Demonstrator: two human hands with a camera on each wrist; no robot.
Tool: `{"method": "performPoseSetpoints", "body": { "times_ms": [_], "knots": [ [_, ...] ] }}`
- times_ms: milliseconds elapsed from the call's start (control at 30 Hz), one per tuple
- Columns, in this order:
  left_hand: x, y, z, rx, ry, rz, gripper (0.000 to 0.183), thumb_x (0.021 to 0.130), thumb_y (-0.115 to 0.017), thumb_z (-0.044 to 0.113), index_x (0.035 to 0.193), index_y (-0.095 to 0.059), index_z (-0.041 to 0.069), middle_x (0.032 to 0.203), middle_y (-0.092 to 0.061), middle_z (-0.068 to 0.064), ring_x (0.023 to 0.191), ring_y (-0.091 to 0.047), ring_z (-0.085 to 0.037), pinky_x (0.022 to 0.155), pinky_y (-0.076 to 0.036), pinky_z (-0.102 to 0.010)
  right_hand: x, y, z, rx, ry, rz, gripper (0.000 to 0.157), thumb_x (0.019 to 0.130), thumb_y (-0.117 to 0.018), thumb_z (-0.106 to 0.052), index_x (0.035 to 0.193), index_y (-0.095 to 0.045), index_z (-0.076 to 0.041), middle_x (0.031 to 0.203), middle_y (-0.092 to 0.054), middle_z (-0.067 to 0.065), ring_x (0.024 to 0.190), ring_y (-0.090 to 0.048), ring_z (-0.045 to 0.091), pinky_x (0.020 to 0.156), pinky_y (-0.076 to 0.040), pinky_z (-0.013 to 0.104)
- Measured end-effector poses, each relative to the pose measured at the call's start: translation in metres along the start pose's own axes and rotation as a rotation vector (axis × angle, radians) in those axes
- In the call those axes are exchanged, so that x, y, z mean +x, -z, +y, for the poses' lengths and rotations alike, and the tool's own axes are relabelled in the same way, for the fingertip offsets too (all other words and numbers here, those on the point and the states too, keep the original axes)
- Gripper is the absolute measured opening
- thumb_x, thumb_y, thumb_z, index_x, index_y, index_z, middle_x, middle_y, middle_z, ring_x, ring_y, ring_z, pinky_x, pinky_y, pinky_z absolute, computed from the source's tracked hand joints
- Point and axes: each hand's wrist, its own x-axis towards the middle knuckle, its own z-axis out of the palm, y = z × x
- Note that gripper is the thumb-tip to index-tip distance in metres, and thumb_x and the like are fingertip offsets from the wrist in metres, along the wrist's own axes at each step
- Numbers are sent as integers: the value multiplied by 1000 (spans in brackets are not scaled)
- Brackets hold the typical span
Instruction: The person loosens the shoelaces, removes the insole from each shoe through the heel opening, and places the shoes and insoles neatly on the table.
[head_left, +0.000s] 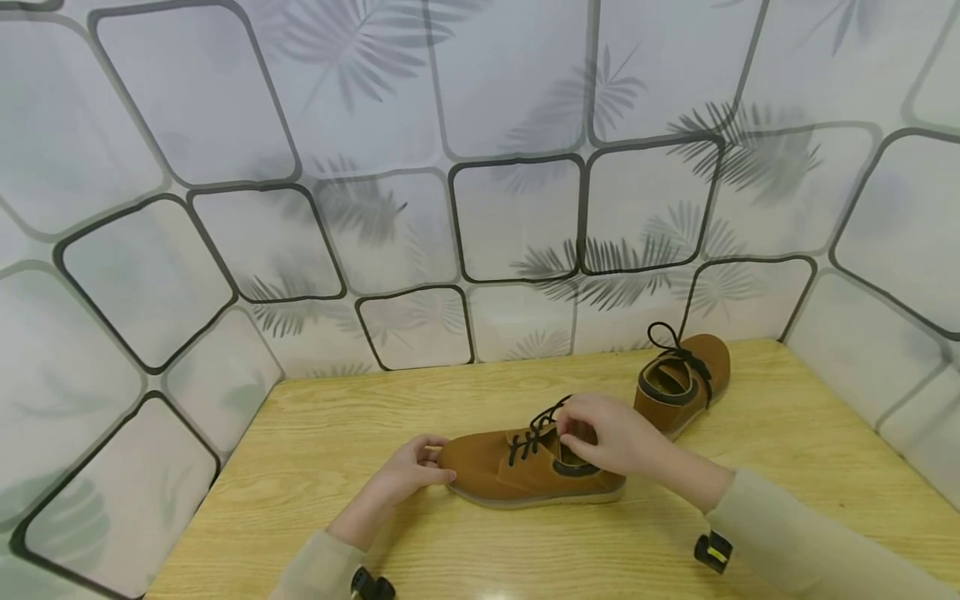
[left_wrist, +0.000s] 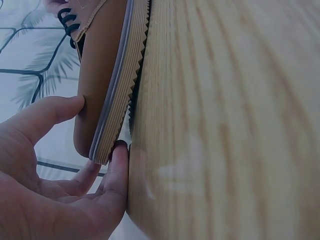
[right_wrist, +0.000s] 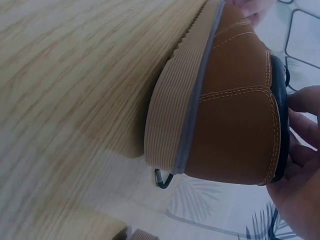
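My left hand (head_left: 411,469) pinches the toe (head_left: 461,463) of the nearer brown shoe (head_left: 525,477), sole-down on the table (head_left: 315,433); my right hand (head_left: 611,435) curls at its dark collar (head_left: 574,470), though I cannot tell what it pinches. Bracing the toe should prevent twisting.

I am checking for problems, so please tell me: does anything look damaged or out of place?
I see no spill or damage. Only the alignment looks odd: the near shoe, held at the toe by the left hand, points left, while the far shoe points toward the back right.
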Motion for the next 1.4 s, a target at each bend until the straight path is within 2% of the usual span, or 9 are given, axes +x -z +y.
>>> {"method": "performPoseSetpoints", "body": {
  "times_ms": [200,400,500,833,1000,1200,1300,1400],
  "knots": [
    [0,1,2,-7,-1,2,60,91,-79,6,145,-55,-3,131,-65,-21,108,-65,-23,92,-51,-33,-1,1,-2,-155,50,-23,14,96,-77,-10,92,-69,-20,84,-64,-9,73,-53,1,65,-48,22],
    [-1,0,3,-4,3,0,60,91,-79,6,145,-55,-2,130,-65,-21,108,-64,-24,93,-50,-35,-2,-1,-3,-387,233,67,18,88,-83,-6,87,-69,-17,84,-66,-5,75,-59,10,66,-53,26],
    [-1,0,3,-2,1,-4,60,91,-79,6,145,-54,-2,131,-65,-21,109,-63,-24,93,-50,-35,-2,-2,-4,-465,260,82,21,86,-85,-7,84,-67,-17,82,-66,-5,73,-59,10,64,-51,25],
    [0,1,1,5,0,-14,61,91,-79,6,146,-53,-2,130,-64,-21,107,-62,-23,86,-48,-30,0,-4,-12,-565,124,-35,25,88,-87,-16,78,-64,-17,76,-61,-6,66,-57,11,57,-47,23],
    [0,1,1,12,-1,-9,60,91,-79,6,145,-54,-2,130,-65,-20,107,-62,-23,87,-48,-30,2,-2,-18,-544,46,-90,30,89,-86,-20,71,-63,-20,67,-57,-8,56,-49,5,53,-39,21],
    [0,1,2,7,-1,-20,60,91,-79,5,146,-54,-2,130,-65,-20,107,-63,-23,88,-49,-31,3,0,-24,-529,-11,-108,39,89,-87,-23,65,-56,-22,59,-50,-11,51,-40,2,50,-32,20],
    [0,1,2,2,0,-25,61,91,-78,5,146,-53,-2,130,-65,-21,107,-63,-23,88,-50,-31,6,0,-26,-538,-47,-138,42,88,-88,-25,64,-54,-22,58,-49,-10,50,-41,3,49,-34,22],
    [1,1,2,1,-2,-29,61,91,-78,5,146,-53,-2,130,-65,-21,108,-63,-23,88,-51,-31,8,-2,-27,-547,-88,-186,41,87,-89,-28,65,-55,-20,60,-52,-9,53,-48,6,51,-42,24]
  ]
}}
